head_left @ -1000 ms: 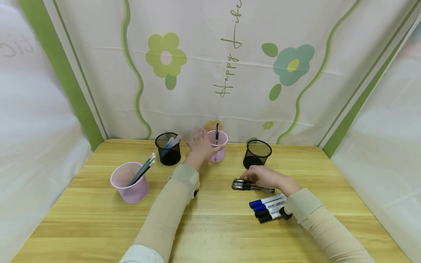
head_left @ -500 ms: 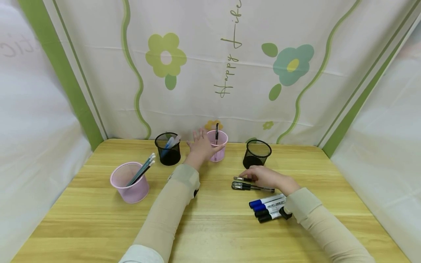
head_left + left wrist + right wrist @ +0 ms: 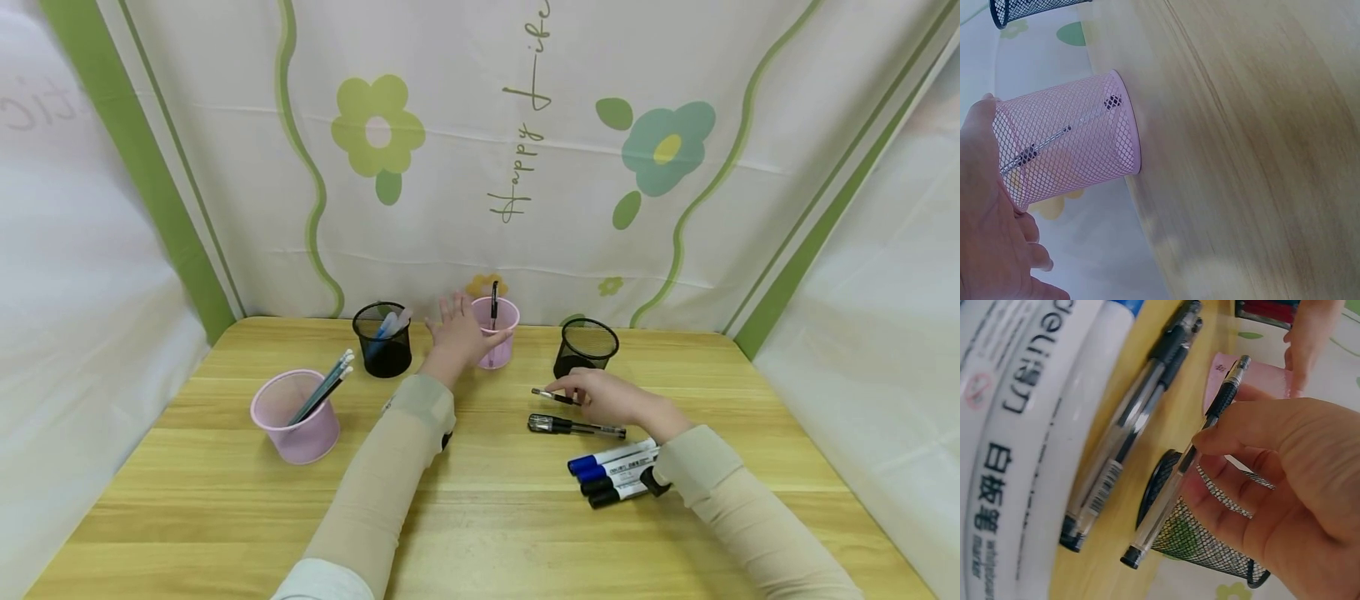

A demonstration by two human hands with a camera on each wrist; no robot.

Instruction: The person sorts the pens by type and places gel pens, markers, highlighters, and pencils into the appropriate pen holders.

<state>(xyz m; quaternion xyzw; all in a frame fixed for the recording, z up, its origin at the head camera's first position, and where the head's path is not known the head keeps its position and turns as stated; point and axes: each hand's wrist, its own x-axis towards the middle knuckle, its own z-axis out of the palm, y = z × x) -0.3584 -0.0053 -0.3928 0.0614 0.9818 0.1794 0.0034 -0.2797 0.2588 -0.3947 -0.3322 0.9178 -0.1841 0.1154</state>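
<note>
My right hand (image 3: pixel 606 395) pinches a clear-barrelled black gel pen (image 3: pixel 1163 500) between thumb and fingers, just above the table and in front of a black mesh cup (image 3: pixel 587 340). Two similar gel pens (image 3: pixel 576 426) lie side by side below that hand. At the back, my left hand (image 3: pixel 457 337) has its fingers spread beside a pink mesh cup (image 3: pixel 1069 137), the thumb touching near the rim. One black gel pen (image 3: pixel 494 302) stands in this pink cup, visible through the mesh in the left wrist view.
Several blue- and black-capped whiteboard markers (image 3: pixel 613 473) lie under my right wrist. To the left stand another pink cup (image 3: pixel 303 442) with pencils (image 3: pixel 324 390) and a black mesh cup (image 3: pixel 386 358) with blue and pale items. A printed curtain (image 3: pixel 465 208) hangs behind the table.
My right hand has separated one gel pen from the others on the table and raised it slightly toward the back. The left hand stays at the pink cup.
</note>
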